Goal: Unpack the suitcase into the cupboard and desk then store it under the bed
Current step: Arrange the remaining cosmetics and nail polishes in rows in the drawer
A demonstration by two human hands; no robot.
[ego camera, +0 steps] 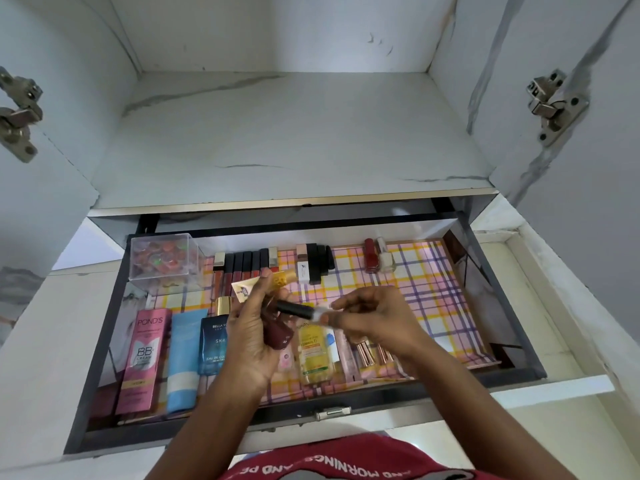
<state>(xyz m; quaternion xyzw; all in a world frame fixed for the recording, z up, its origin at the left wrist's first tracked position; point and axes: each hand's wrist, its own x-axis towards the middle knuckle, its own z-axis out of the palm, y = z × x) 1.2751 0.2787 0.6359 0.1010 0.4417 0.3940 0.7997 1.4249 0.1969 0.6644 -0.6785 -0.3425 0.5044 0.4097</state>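
Pinching a black tube (294, 309) in the right hand (374, 315) grip, left hand (252, 341) clenched round several small cosmetics (277, 332).

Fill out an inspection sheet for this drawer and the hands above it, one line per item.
Surface: open drawer lined with plaid paper, pulled out under a marbled cupboard shelf.
Job's things: Pond's BB cream box, blue tube, cologne box, yellow vitamin C bottle, row of lip glosses, two nail polishes.
Clutter: clear plastic box of small coloured pieces, back left.
Grippers: left hand grips several small cosmetics; right hand pinches a black stick.
Cables: nothing seen.
Surroundings: door hinges on both sides; red garment below.
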